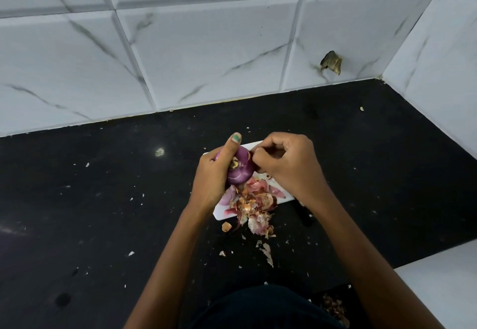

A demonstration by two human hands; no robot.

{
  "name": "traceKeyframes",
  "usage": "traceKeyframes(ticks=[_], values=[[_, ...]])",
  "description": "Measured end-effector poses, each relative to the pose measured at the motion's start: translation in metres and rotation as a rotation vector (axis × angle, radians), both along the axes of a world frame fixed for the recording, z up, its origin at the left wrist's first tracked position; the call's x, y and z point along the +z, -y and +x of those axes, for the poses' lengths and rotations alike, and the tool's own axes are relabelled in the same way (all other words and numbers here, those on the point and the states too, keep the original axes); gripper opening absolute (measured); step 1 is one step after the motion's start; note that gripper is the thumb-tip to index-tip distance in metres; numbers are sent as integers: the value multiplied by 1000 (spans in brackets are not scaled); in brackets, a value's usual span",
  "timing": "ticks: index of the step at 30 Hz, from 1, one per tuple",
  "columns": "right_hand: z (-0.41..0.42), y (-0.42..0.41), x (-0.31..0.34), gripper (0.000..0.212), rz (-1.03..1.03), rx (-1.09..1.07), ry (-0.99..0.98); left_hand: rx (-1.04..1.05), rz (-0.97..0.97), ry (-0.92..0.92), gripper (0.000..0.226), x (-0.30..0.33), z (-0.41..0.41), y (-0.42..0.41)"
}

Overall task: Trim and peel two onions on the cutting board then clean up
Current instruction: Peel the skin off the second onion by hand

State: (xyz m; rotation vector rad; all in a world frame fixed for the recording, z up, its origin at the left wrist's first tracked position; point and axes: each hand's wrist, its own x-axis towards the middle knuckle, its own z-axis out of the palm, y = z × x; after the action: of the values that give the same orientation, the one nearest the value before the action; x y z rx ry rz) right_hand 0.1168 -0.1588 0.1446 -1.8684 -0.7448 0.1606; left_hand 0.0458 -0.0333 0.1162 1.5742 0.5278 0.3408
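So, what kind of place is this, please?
Most likely a home kitchen corner. A black countertop meets white marble-look wall tiles, and the left hand holds a red onion over a white cutting board strewn with onion peels.

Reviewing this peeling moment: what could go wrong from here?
1. Peels already spill off the white cutting board onto the black counter; more peeling probably scatters more and lengthens cleanup.
2. The left hand holds the onion in the air while the right hand pinches at its skin; a slip could drop it.
3. A dark object, possibly a knife, lies beneath the right forearm.
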Motion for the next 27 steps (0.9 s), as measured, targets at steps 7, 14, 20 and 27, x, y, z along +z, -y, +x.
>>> traceKeyframes(ticks=[7, 14, 20, 27], values=[[6, 8, 3, 15, 6, 236, -14, -59, -79, -63, 63, 8, -3, -4], [8, 6, 1, 19, -10, 306, 14, -257, -237, -117, 46, 16, -9, -7], [12, 11, 5, 18, -45, 302, -15, -409, -167, -128, 42, 8, -13, -21], [13, 10, 4, 9, -110, 311, -29, -305, -167, -105, 37, 11, -9, -18]])
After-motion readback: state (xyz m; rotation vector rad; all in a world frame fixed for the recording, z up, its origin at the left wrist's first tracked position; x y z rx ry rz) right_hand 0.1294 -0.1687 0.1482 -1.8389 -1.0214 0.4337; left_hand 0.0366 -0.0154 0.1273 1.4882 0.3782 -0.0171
